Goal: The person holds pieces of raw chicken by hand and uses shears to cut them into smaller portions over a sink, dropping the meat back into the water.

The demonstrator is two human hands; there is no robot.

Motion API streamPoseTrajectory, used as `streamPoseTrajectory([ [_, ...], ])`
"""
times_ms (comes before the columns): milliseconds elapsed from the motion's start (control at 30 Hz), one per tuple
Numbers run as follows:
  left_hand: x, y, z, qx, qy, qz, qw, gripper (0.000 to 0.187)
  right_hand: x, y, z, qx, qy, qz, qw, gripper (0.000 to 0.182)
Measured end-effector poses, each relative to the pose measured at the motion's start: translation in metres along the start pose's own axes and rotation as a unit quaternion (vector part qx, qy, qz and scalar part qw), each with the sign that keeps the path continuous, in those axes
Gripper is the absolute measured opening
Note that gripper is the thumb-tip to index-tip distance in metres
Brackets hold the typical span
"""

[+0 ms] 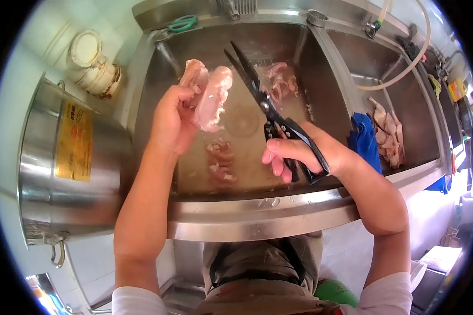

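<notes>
My left hand [172, 118] is closed around a pale pink piece of raw poultry [214, 97], folded open and raised over the left sink basin [165, 73]. In my right hand [312, 149] are black kitchen shears [264, 104], gripped by the handles. Their blades point up and away, slightly apart, to the right of the poultry and not visibly touching it. Below, in cloudy water, lie a raw piece [220, 160] near the front and more raw meat [281, 81] toward the back right.
A second basin [423, 144] on the right holds pale poultry pieces [388, 131]. Over the divider hangs a blue cloth [365, 139]. Green-handled scissors [183, 23] rest on the back left rim. To the left stands a large steel pot [42, 157]. A hose [404, 79] arches over the right basin.
</notes>
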State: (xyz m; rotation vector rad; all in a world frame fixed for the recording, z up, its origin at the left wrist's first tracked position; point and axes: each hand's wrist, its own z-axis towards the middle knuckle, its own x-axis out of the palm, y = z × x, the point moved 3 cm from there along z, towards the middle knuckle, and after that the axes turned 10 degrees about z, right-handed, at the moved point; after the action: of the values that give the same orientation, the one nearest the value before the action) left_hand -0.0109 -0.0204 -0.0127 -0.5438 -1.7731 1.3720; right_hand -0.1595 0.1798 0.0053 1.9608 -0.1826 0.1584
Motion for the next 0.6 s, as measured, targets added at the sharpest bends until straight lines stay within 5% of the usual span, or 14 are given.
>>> streamPoseTrajectory([
  [100,0.012,0.007,-0.001,-0.006,-0.003,0.006,1.0,0.058,-0.002,0.004,0.002,-0.052,-0.111,-0.073,0.99,0.039],
  [233,0.028,0.029,0.002,-0.003,0.038,0.058,0.998,0.058,-0.02,-0.013,0.02,-0.149,-0.218,-0.016,0.964,0.052],
  [367,0.054,0.04,-0.003,0.004,-0.05,0.183,0.982,0.037,-0.023,-0.006,0.02,-0.189,-0.197,0.061,0.96,0.042],
  [600,0.062,0.018,-0.018,0.115,-0.135,0.527,0.831,0.021,-0.02,-0.008,0.018,-0.118,-0.193,0.185,0.956,0.024],
])
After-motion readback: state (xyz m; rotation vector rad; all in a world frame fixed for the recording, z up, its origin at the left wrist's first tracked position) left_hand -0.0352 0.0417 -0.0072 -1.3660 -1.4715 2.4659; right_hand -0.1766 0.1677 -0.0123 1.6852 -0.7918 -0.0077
